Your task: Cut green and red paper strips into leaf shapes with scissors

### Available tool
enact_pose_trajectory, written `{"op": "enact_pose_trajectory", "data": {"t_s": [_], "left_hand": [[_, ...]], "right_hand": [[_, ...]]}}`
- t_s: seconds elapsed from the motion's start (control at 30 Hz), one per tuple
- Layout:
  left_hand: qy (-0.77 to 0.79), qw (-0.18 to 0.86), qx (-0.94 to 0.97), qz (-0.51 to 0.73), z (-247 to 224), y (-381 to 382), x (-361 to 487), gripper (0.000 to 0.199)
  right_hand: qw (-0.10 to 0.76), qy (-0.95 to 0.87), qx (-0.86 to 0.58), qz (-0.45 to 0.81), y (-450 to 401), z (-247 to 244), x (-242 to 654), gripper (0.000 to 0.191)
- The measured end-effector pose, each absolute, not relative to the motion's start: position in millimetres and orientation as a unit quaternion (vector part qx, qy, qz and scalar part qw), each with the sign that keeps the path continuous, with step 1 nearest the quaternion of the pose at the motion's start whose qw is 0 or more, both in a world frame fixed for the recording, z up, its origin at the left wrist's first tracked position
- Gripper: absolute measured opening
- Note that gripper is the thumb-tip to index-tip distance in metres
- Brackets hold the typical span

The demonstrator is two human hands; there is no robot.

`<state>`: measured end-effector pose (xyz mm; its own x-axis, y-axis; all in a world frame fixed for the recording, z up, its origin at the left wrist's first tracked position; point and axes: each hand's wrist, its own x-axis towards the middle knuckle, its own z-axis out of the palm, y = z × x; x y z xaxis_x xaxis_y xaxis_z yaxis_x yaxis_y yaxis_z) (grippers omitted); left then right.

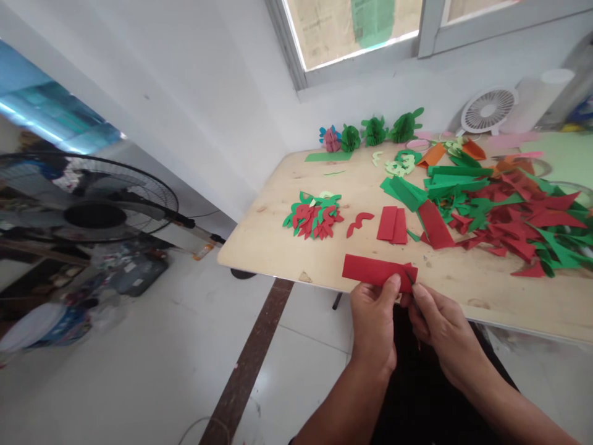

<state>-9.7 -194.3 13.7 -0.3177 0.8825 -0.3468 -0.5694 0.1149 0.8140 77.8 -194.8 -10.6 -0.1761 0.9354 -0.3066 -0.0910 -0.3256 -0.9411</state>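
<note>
A folded strip of red paper point(370, 269) is held level at the table's near edge. My left hand point(376, 321) pinches it from below, thumb on top. My right hand point(442, 324) is closed around a pair of scissors point(410, 279), whose dark blade lies across the strip's right end; the handles are mostly hidden by my fingers. Just beyond the strip lie two folded red paper pieces point(386, 225) and a curvy red cut-out point(359, 224). Left of these is a pile of red and green cut-outs point(314, 216).
Red and green paper scraps point(519, 222) cover the right of the wooden table point(259, 228). Several green paper figures point(375, 131) stand along the wall, near a small white fan point(490, 111). A large black floor fan point(95, 213) stands at the left.
</note>
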Motion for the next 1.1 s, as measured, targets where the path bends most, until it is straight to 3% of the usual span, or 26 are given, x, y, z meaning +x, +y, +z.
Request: {"op": "enact_pose_trajectory", "data": {"t_s": [0.53,1.1], "left_hand": [[0.495,0.577,0.188,0.621,16.0,-195.5,-13.5,0.02],[0.508,0.562,0.2,0.622,17.1,-194.3,-16.4,0.02]], "right_hand": [[0.378,-0.468,-0.51,0.615,-190.4,-6.8,80.5,0.05],[0.377,-0.435,-0.497,0.649,-191.8,-14.2,81.1,0.043]]}}
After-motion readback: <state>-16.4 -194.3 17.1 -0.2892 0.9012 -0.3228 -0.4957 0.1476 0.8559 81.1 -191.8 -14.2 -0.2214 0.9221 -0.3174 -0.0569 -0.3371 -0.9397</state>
